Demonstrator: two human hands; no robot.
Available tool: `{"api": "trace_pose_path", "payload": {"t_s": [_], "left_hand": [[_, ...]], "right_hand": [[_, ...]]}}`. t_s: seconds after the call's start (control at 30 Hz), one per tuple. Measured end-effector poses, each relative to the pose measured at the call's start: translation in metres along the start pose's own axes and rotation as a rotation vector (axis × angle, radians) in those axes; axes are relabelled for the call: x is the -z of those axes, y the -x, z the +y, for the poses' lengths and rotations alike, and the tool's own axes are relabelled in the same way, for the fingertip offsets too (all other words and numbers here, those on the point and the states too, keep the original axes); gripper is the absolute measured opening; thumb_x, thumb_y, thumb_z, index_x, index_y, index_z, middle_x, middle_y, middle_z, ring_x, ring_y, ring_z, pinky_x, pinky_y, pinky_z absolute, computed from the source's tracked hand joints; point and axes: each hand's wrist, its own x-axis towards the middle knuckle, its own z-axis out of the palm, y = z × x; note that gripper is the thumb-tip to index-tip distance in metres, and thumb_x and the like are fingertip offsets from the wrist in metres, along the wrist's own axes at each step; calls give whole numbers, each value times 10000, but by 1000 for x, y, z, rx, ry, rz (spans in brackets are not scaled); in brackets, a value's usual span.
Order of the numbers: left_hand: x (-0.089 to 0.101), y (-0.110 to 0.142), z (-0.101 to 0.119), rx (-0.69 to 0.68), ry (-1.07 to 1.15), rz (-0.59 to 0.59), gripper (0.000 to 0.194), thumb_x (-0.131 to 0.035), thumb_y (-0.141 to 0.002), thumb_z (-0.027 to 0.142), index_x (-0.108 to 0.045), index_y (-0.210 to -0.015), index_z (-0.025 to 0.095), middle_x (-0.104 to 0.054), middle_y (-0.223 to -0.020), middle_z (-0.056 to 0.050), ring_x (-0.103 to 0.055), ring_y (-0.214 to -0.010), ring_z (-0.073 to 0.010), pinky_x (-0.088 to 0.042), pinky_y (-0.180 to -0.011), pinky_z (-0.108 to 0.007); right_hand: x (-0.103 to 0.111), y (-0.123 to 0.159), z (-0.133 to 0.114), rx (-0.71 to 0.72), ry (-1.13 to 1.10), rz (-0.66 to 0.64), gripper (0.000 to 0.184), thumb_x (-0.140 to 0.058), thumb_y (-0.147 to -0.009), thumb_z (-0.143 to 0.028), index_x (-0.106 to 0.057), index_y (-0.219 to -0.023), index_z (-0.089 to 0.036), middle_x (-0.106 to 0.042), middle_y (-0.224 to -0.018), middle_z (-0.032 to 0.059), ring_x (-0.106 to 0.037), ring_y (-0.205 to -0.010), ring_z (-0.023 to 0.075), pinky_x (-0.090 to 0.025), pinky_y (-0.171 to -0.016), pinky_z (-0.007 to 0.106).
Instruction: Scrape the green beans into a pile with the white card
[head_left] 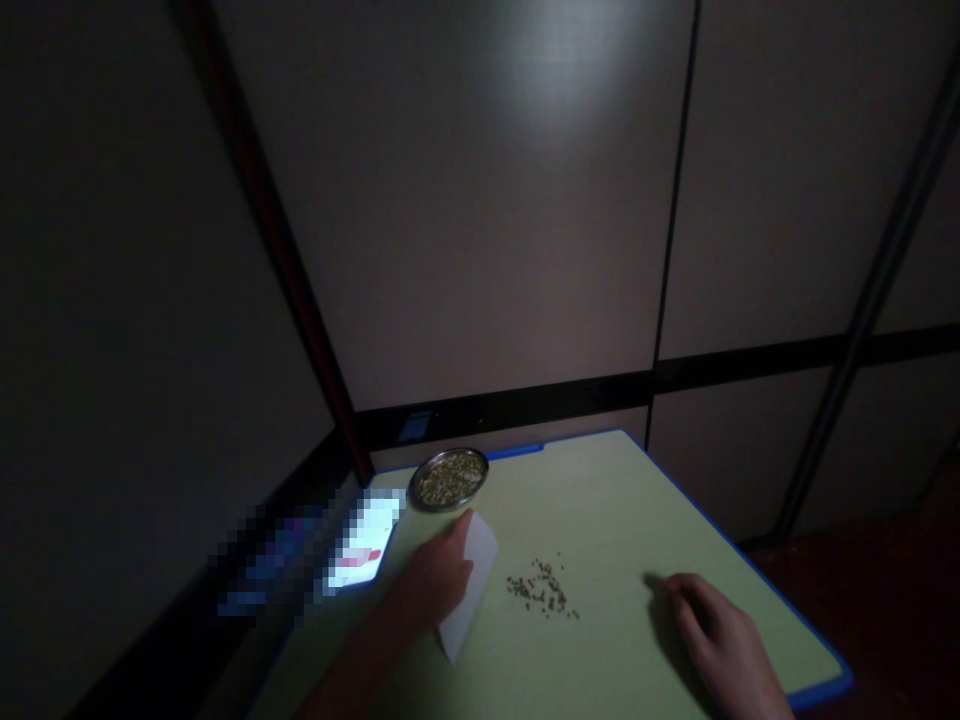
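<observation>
My left hand (442, 575) grips a folded piece of white paper or card (474, 585), standing on its edge on the table. To the right of the paper, small greenish-brown seeds or beans (544, 588) lie scattered in a loose patch. Behind my left hand is a round metal plate (486, 470) holding many more of these grains. My right hand (724, 640) is over the table's right side, apart from the grains. Its fingers are curled in toward the thumb; anything between them is too small or hidden to make out.
The pale green table (600, 500) has a blue rim and stands against a panelled wall (495, 250). A lit screen (367, 545), partly pixelated, lies at the table's left edge. Dark reddish floor (885, 590) shows at the right. The room is dim.
</observation>
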Motion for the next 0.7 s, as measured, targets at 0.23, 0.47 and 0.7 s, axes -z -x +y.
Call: {"api": "trace_pose_path", "payload": {"t_s": [0.23,0.47,0.7], "left_hand": [[38,1,-29,36,-55,78,515,-424,-830,233,-402,-1343,187,-672,-1100,-113,-634,-997,-228,-441,-829,-306],[22,-23,-26,13,-143,77,482,-429,-826,176,-435,-1308,189,-696,-1020,-124,-660,-952,-232,-445,-784,-306],[14,-41,10,-190,-248,27,406,-398,-764,43,-619,-1070,193,-707,-1001,-138,-659,-963,-249,-436,-813,-339]], "right_hand": [[0,1,-2,-1,25,-5,323,-443,-880,-436,-669,-914,-207,-731,-918,83,-678,-824,219,-525,-736,285],[-4,2,1,30,70,-22,287,-454,-873,-382,-677,-928,-211,-726,-935,83,-674,-854,221,-523,-781,307],[-7,1,8,30,87,-64,252,-455,-887,-352,-661,-940,-216,-710,-920,68,-663,-847,207,-521,-766,296]]}}
